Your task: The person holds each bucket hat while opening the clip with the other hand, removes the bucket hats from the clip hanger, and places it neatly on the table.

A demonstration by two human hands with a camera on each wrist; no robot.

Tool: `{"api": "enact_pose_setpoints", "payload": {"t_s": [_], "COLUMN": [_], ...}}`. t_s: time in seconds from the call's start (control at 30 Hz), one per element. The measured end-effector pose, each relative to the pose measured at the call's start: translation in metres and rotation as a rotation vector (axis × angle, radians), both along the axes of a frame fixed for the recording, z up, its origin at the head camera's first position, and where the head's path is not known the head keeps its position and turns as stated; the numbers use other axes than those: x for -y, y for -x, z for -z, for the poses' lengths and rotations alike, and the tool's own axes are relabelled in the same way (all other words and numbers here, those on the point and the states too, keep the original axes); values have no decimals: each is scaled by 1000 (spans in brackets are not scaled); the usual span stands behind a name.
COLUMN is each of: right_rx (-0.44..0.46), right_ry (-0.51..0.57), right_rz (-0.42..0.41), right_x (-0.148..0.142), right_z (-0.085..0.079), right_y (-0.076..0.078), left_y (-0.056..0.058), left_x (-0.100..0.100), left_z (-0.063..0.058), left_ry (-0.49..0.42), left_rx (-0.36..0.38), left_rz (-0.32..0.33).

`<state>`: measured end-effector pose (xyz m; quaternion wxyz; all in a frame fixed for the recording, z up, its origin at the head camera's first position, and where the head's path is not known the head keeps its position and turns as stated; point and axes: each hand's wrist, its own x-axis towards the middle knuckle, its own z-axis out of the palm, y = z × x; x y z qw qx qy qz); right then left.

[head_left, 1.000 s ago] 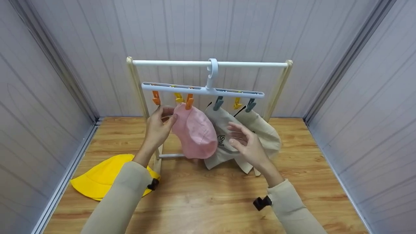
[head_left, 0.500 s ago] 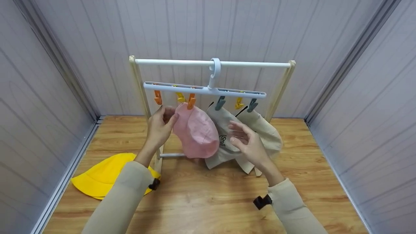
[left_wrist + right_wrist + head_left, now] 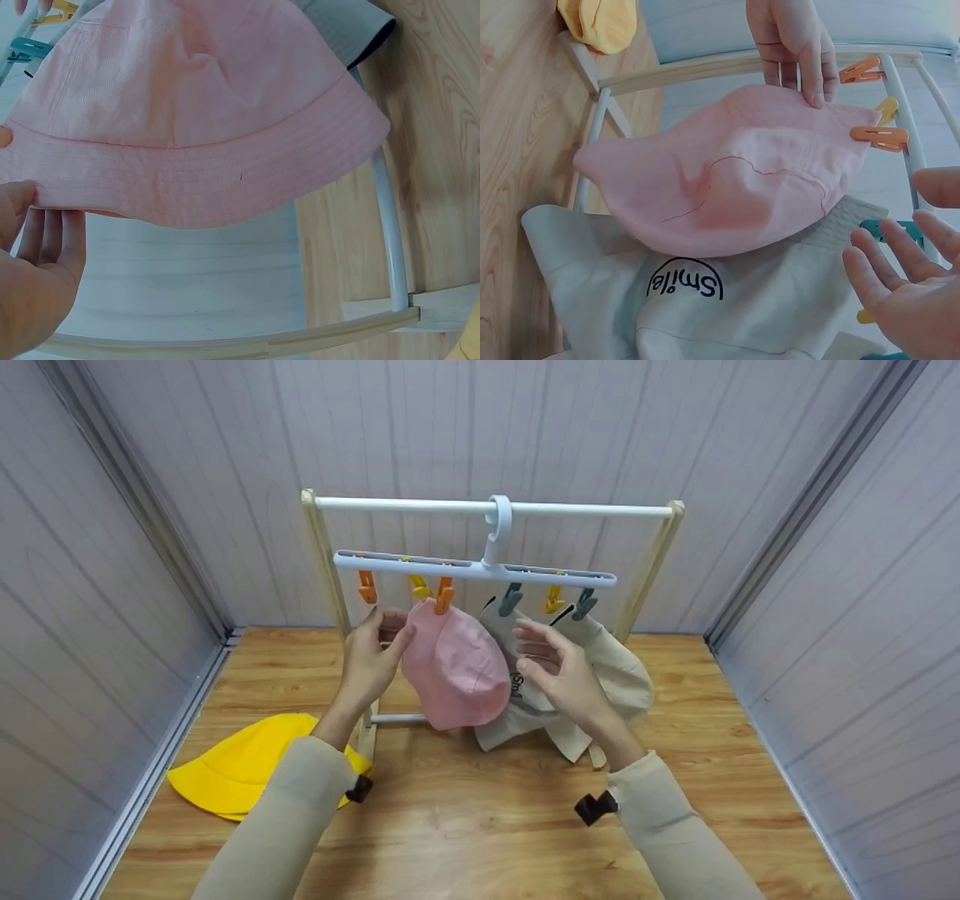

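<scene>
A pink bucket hat (image 3: 461, 667) hangs from the clip hanger (image 3: 420, 564), with an orange clothespin (image 3: 445, 596) gripping its upper edge. My left hand (image 3: 367, 649) pinches the hat's brim between thumb and fingers, best seen in the left wrist view. My right hand (image 3: 566, 671) hovers to the right of the pink hat, fingers spread and slightly bent, holding nothing. Behind it a grey-beige bucket hat (image 3: 735, 300) printed "Smile" hangs from a grey-green clothespin (image 3: 511, 599). Farther right hangs a cream hat (image 3: 622, 675), clipped by another grey-green clothespin (image 3: 585, 604).
The hanger hooks over the white bar (image 3: 405, 504) of a small wooden-sided rack (image 3: 652, 566). An orange clothespin (image 3: 367, 586) at the hanger's left end hangs without a hat. A yellow hat (image 3: 240, 769) lies on the wooden floor at left. Panelled walls enclose three sides.
My right hand has moved slightly left and up, closer to the pink hat. My left hand keeps its pinch on the brim. The view has shifted slightly.
</scene>
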<state>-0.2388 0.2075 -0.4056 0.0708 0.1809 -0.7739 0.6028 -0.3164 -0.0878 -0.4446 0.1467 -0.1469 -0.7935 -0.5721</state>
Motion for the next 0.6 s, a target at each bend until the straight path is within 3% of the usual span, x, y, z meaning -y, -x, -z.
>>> {"api": "enact_pose_setpoints", "payload": {"t_s": [0.33,0.6], "right_rx": [-51,-37], "right_ry": [-14,31], "right_rz": [-30,-32], "right_x": [21,40], "right_z": [-15,-24], "right_y": [17,31], "left_y": [-1,-2], "left_x": [-1,-2], "left_z": [-1,0], "left_ry": [-17,-71], "left_rx": [35,82], "left_rz": [-1,57]}}
